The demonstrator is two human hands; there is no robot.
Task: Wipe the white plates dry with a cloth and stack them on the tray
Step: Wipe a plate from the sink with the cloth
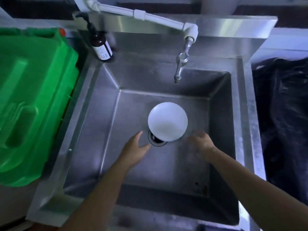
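A white plate [167,121] lies on the floor of the steel sink [93,117], partly covering the drain [156,141]. My left hand [135,148] hovers just left of the drain with fingers spread, holding nothing. On the other side, my right hand [202,141] is blurred, close to the plate's lower right edge, fingers loosely extended and empty. No cloth or tray shows.
A metal tap [180,67] on a white pipe [150,15] hangs over the basin. A dark pump bottle [100,45] stands at the sink's back left corner. A green plastic container [31,97] sits to the left, and black plastic sheeting [283,105] lies to the right.
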